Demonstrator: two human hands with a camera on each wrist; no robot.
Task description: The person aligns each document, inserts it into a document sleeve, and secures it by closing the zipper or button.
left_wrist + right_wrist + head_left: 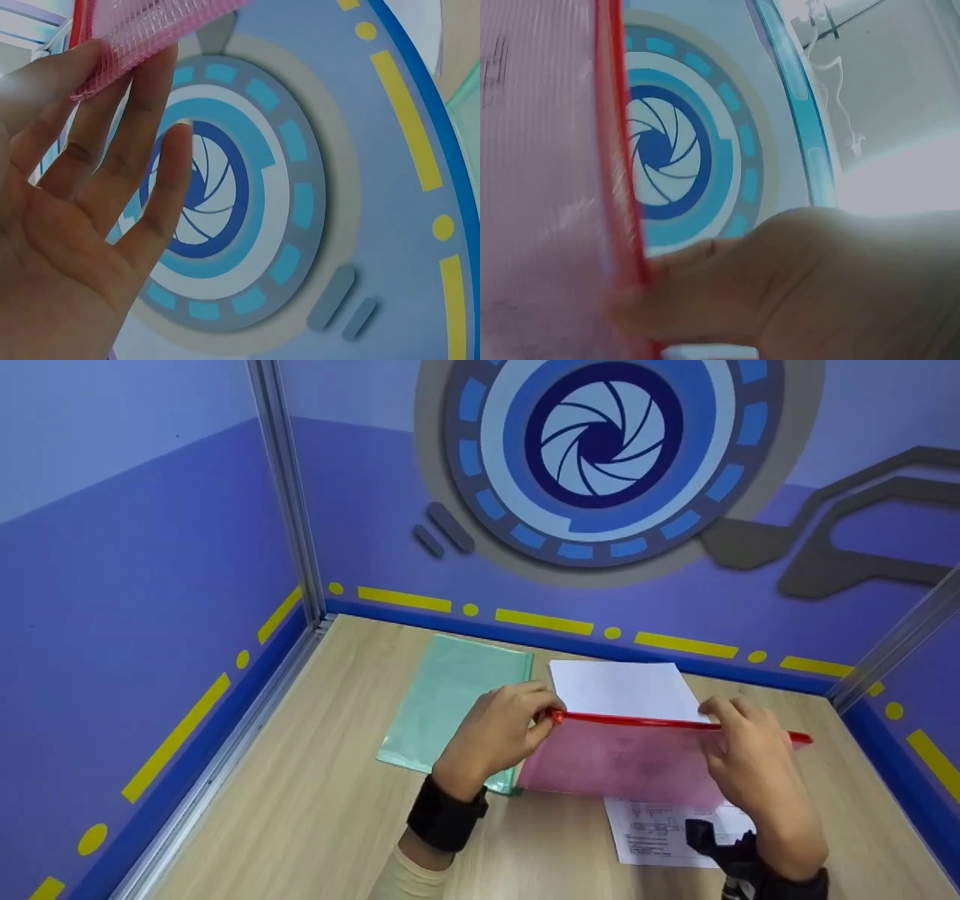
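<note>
At the far left a green plastic sleeve (456, 701) lies flat on the wooden table (315, 810), close to the back wall with its yellow dashes. Just to its right the left hand (499, 729) comes in over the sleeve's near corner and pinches the left end of the pink zip pouch (626, 761) between thumb and fingertips. In the left wrist view the pouch (142, 37) shows as a fine pink mesh weave resting against the fingertips (161, 67), the other fingers straight and slightly spread.

The pouch is translucent pink with a bright red zip strip (637, 721) along its top edge. It is held up off the table between the two hands, its top edge running roughly level from left to right and its body hanging down toward the person. Behind the strip a white sheet of paper (622, 690) rises above the pouch's mouth; whether its lower part sits inside cannot be told. Below the pouch a printed sheet (652, 832) lies on the table.

Further right, the right hand (754, 761) grips the zip strip near its right end, fingers curled over the top. The right wrist view shows the red strip (619, 187) pressed against that hand's fingers (705, 292), with the pink mesh to its left
</note>
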